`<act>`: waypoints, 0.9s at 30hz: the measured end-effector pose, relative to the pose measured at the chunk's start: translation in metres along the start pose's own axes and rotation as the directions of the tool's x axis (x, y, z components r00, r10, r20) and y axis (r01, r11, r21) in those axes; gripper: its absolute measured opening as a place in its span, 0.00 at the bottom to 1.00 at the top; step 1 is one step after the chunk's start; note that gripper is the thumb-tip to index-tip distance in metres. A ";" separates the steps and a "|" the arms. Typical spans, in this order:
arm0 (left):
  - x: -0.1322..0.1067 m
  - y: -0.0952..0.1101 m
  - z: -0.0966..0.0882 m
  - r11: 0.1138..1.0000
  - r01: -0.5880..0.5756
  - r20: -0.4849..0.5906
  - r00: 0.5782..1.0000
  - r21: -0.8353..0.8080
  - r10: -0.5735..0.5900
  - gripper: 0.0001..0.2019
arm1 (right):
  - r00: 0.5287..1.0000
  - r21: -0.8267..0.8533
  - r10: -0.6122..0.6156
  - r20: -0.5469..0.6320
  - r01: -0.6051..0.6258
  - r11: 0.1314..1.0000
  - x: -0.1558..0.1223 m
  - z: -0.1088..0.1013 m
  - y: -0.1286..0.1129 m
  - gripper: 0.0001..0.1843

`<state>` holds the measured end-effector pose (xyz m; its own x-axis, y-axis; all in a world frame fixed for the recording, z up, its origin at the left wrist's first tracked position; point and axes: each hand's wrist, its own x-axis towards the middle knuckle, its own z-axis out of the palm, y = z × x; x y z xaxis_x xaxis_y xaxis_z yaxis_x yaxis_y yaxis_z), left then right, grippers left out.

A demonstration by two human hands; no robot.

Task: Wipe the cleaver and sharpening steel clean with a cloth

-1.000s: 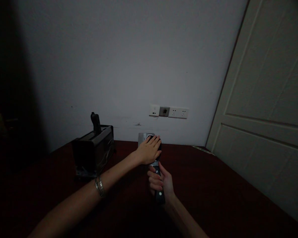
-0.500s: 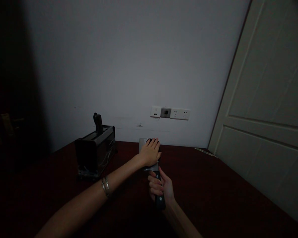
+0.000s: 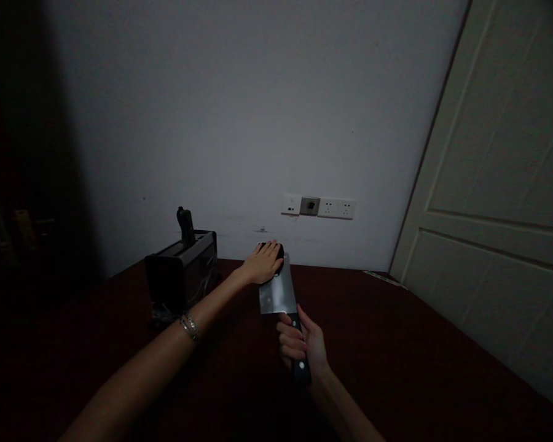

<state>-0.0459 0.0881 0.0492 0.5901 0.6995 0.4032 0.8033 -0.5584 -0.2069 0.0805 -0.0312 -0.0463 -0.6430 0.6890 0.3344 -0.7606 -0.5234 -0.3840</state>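
My right hand [image 3: 306, 344] is wrapped around the black riveted handle of a cleaver [image 3: 279, 294]. The cleaver points away from me, its broad steel blade tilted up toward the wall. My left hand [image 3: 263, 261], with a silvery bracelet at the wrist, holds a black pad [image 3: 281, 253] against the far part of the blade. Its fingers lie stretched over the pad, hiding most of it; whether it is cloth or sponge I cannot tell. A black knife block [image 3: 166, 282] stands to the left, with a dark handle [image 3: 186, 226] sticking out of its top.
Everything is over a dark red tabletop [image 3: 359, 344]. Behind it rises a grey wall with white sockets [image 3: 336, 209] and a grey switch plate [image 3: 309, 205]. A pale panelled door [image 3: 488, 258] leans in at the right. The left side is in deep shadow.
My left hand and the black pad have slid left and toward the blade's far end, uncovering more of the steel. My right hand keeps its grip on the handle.
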 end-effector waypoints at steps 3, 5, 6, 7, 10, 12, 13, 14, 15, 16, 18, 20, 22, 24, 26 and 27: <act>-0.012 -0.003 -0.002 1.000 -0.020 -0.012 1.000 -0.006 0.020 0.28 | 1.000 -0.007 -0.026 -0.011 0.026 1.000 -0.001 0.002 -0.001 0.15; -0.020 0.000 -0.004 0.999 -0.054 -0.032 0.998 0.004 0.055 0.28 | 0.999 -0.001 -0.038 -0.015 0.038 0.999 -0.002 0.002 -0.002 0.15; -0.023 0.003 -0.005 0.997 -0.075 -0.036 0.997 0.010 0.075 0.28 | 0.999 0.005 -0.042 -0.017 0.042 0.999 -0.003 0.002 -0.003 0.14; -0.026 0.007 -0.006 0.995 -0.094 -0.038 0.995 0.016 0.094 0.28 | 0.999 0.012 -0.048 -0.019 0.048 0.999 -0.003 0.001 -0.003 0.14; -0.036 0.019 -0.009 0.989 -0.142 -0.041 0.989 0.030 0.143 0.28 | 0.998 0.019 -0.063 -0.029 0.063 0.998 -0.004 0.000 -0.006 0.15; -0.043 0.027 -0.011 0.985 -0.171 -0.048 0.984 0.036 0.172 0.28 | 0.996 0.014 -0.073 -0.042 0.074 0.997 -0.005 0.000 -0.007 0.14; -0.046 0.030 -0.012 0.982 -0.185 -0.054 0.981 0.039 0.187 0.28 | 0.996 0.012 -0.076 -0.044 0.077 0.997 -0.005 0.000 -0.008 0.14; -0.050 0.033 -0.014 0.979 -0.201 -0.060 0.977 0.042 0.203 0.28 | 0.996 0.011 -0.079 -0.045 0.080 0.997 -0.005 0.000 -0.008 0.14; -0.054 0.035 -0.015 0.975 -0.216 -0.066 0.974 0.046 0.218 0.28 | 0.995 0.011 -0.083 -0.045 0.084 0.996 -0.006 0.000 -0.008 0.14; -0.057 0.037 -0.016 0.973 -0.227 -0.073 0.970 0.051 0.230 0.27 | 0.995 0.013 -0.085 -0.044 0.086 0.996 -0.006 0.000 -0.008 0.14; -0.062 0.040 -0.018 0.969 -0.240 -0.077 0.967 0.058 0.244 0.27 | 0.996 0.020 -0.084 -0.039 0.085 0.996 -0.006 0.001 -0.007 0.14; -0.063 0.042 -0.020 0.969 -0.239 -0.077 0.967 0.062 0.244 0.27 | 0.996 0.023 -0.082 -0.038 0.083 0.996 -0.005 0.003 -0.006 0.15; -0.062 0.045 -0.021 0.968 -0.240 -0.076 0.967 0.069 0.245 0.27 | 0.996 0.016 -0.078 -0.039 0.079 0.997 -0.005 0.005 -0.005 0.15; -0.059 0.050 -0.021 0.966 -0.245 -0.077 0.965 0.078 0.251 0.27 | 0.996 0.005 -0.075 -0.049 0.075 0.997 -0.005 0.005 -0.004 0.15; -0.057 0.054 -0.020 0.965 -0.249 -0.076 0.964 0.083 0.255 0.27 | 0.996 -0.007 -0.073 -0.058 0.073 0.997 -0.005 0.005 -0.004 0.15; -0.056 0.055 -0.020 0.965 -0.249 -0.076 0.964 0.082 0.255 0.27 | 0.996 -0.014 -0.072 -0.059 0.071 0.997 -0.005 0.005 -0.005 0.15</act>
<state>-0.0363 0.0097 0.0328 0.7678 0.4974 0.4038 0.6347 -0.6765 -0.3734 0.0870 -0.0349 -0.0421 -0.5802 0.7531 0.3102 -0.8032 -0.4662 -0.3708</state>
